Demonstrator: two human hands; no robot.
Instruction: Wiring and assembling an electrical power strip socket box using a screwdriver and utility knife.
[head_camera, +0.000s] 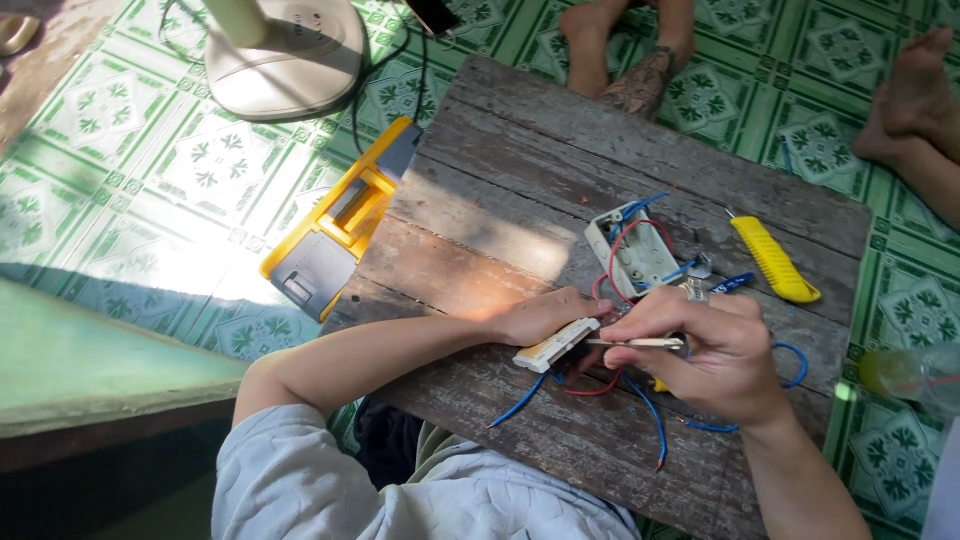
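My left hand (540, 318) grips a cream switch plate (556, 345) on edge against a weathered wooden board (520, 200). My right hand (715, 355) holds a thin metal-shafted tool (640, 343), its tip pointed at the plate. Red and blue wires (600, 385) run out from under both hands. Just beyond them lies a white electrical back box (635, 250) with red and blue wires looped in it.
A yellow utility knife (775, 260) lies at the board's right. A yellow and grey tool case (335, 235) rests off its left edge, near a white fan base (285, 55). Other people's bare feet (625, 50) sit on the green patterned floor beyond.
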